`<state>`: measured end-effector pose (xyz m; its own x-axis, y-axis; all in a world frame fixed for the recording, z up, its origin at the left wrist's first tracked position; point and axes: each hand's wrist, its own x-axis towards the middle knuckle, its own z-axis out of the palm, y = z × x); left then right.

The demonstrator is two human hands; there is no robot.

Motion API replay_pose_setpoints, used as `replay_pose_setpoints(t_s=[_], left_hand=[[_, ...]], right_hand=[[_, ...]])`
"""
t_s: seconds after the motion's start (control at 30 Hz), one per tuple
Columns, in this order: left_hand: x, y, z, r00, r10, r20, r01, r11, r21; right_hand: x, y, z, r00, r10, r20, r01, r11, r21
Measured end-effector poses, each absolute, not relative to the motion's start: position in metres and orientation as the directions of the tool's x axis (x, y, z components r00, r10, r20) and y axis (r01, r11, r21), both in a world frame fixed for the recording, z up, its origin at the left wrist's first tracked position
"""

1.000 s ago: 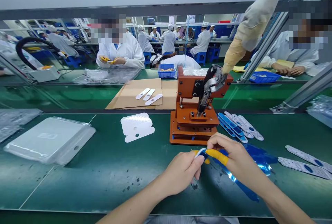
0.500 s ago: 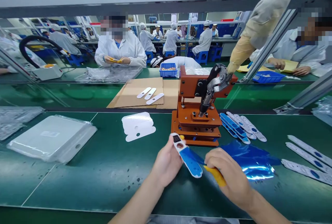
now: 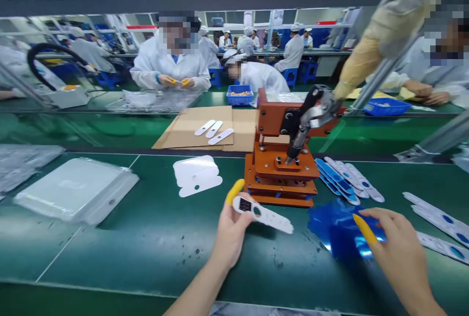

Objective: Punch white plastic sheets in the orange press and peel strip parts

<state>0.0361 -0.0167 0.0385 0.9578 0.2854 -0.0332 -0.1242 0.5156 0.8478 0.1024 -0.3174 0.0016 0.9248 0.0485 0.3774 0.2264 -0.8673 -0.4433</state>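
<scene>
My left hand [image 3: 230, 233], a yellow finger cot on one finger, pinches a slim white panel [image 3: 274, 219] by its end with the dark window. The panel has a round hole, and its upper face shows no blue film. Over a heap of blue film [image 3: 330, 223] is my right hand [image 3: 399, 252], its cot-covered thumb spread away from the fingers; I see nothing gripped in it. An orange toggle press [image 3: 280, 196] stands just beyond the panel. Blue-filmed panels [image 3: 337, 179] and white panels [image 3: 364, 181] lie to its right.
More white panels [image 3: 436, 216] lie far right. Left of the press are blank white strips [image 3: 200, 179], and behind them cardboard [image 3: 176, 133] bears several strips. A plastic-wrapped pack [image 3: 73, 189] sits at left. Co-workers in white coats sit across the bench near a blue bin [image 3: 240, 98].
The blue film has come off the panel in my left hand, which has turned flatter. My right hand has moved right, over the blue film heap, and its fingers have spread.
</scene>
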Motion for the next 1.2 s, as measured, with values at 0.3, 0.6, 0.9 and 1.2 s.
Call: replay_pose_setpoints(t_s=[0.3,0.6,0.9,1.2], left_hand=[[0.027,-0.033,0.037,0.96,0.28,0.023,-0.17,0.516,0.839],[0.036,0.097,0.021,0.908,0.322,0.268,0.068,-0.744,0.665],[0.021,0.134,0.014,0.963,0.14,0.231,0.102,-0.981,0.168],[0.041,0.148,0.041,0.985,0.175,-0.012,0.165,-0.9,0.404]], right_hand=[[0.078,-0.221,0.035,0.932,0.359,0.059,0.159,-0.258,-0.953],[0.147,-0.268,0.019,0.938,0.296,0.182,0.302,-0.438,-0.847],[0.186,-0.245,0.016,0.876,0.383,0.293,0.468,-0.523,-0.712],[0.19,-0.237,0.013,0.861,0.389,0.327,0.5,-0.533,-0.683]])
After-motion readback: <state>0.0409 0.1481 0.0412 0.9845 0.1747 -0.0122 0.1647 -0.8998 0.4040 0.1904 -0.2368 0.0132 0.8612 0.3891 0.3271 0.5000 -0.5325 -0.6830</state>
